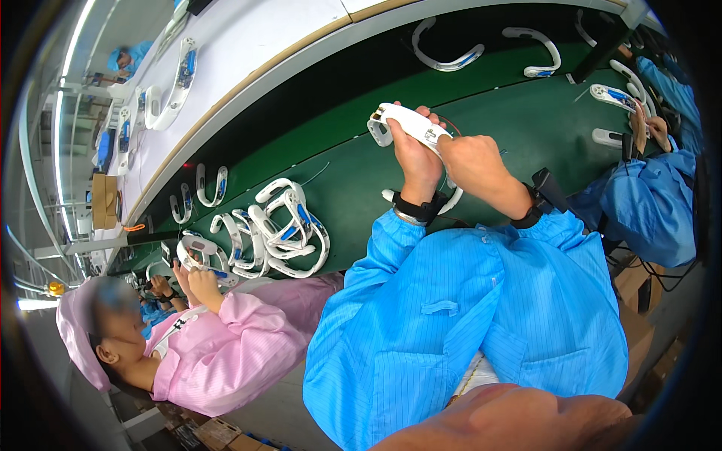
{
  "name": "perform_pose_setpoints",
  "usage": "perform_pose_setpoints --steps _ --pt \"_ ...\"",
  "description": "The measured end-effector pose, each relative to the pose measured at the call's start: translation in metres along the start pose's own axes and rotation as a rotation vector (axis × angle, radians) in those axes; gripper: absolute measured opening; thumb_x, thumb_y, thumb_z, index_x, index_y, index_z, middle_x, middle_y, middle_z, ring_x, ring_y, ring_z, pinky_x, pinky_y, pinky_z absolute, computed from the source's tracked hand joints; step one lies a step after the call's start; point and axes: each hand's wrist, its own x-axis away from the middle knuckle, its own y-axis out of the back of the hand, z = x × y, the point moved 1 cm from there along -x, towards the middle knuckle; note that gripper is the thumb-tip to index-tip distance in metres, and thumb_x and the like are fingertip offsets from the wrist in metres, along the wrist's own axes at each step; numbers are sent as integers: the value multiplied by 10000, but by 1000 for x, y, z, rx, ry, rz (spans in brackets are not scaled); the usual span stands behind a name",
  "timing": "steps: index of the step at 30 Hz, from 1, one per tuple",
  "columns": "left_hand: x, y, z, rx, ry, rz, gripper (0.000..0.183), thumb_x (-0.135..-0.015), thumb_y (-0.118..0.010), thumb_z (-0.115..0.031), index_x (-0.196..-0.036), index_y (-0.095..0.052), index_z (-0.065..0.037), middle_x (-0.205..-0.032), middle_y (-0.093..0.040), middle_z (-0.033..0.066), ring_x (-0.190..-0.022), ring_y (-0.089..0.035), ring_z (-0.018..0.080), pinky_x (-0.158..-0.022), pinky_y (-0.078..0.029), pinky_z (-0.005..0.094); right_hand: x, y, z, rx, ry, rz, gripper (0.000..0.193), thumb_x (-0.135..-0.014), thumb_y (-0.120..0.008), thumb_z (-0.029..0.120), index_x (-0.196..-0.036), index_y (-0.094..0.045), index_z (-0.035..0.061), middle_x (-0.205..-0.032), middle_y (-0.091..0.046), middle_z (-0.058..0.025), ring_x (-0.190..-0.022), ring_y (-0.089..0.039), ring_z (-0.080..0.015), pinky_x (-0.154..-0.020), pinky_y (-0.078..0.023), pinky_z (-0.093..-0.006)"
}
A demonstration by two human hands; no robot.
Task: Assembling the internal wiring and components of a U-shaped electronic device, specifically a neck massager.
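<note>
The left hand [417,159] is closed around a long, white, gently curved plastic housing [410,122], held up above the green work surface in front of the chest, with the thumb along its near side and fingertips showing beyond the far edge. The right hand [475,160] is curled narrow against the housing's right-hand part, just beside a small metallic fitting [431,134] set in the white face; its fingertips are hidden, so I cannot tell whether they grip the housing or something small. A thin red wire [453,123] arcs out just beyond that end. Each wrist wears a black strap, and both sleeves belong to a bright blue, finely striped smock [406,316]. Below the hands lies the smooth, dark green work surface [353,177]. To the left on it sits a heap of white, C-shaped plastic bands with blue parts inside [289,229], and two more curved white bands lie along its far side, one [447,64] left of the other [543,52]. At the left, a co-worker in a pink smock [233,346] handles similar white pieces; at the right, a co-worker in blue [650,203] reaches toward others.
</note>
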Motion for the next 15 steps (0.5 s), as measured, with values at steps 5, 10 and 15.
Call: perform_pose_setpoints --steps 5,10,15 --pt "1 3 4 -26 4 17 418 -1000 -263 -490 -1239 -364 -162 -953 -532 91 -812 -524 215 -731 -467 394 1 2 -3 2 13 36 87 -725 -567 83 -743 -610 10 -592 -618 -170 -536 -634 -315 -503 -504 -411" --pt "3 1 6 -26 20 23 406 -1003 -260 -477 -1243 -359 -165 -948 -538 92 -811 -529 215 -727 -468 391 4 5 -5 -5 9 43 80 -712 -574 73 -743 -611 9 -593 -616 -172 -543 -634 -319 -516 -504 -414" --pt "4 0 11 -46 33 40 422 -1001 -249 -487 -1246 -359 -161 -951 -543 95 -812 -531 217 -715 -470 388 2 2 -10 -25 -1 48 82 -706 -576 70 -737 -603 -1 -594 -614 -185 -547 -634 -326 -518 -503 -423"
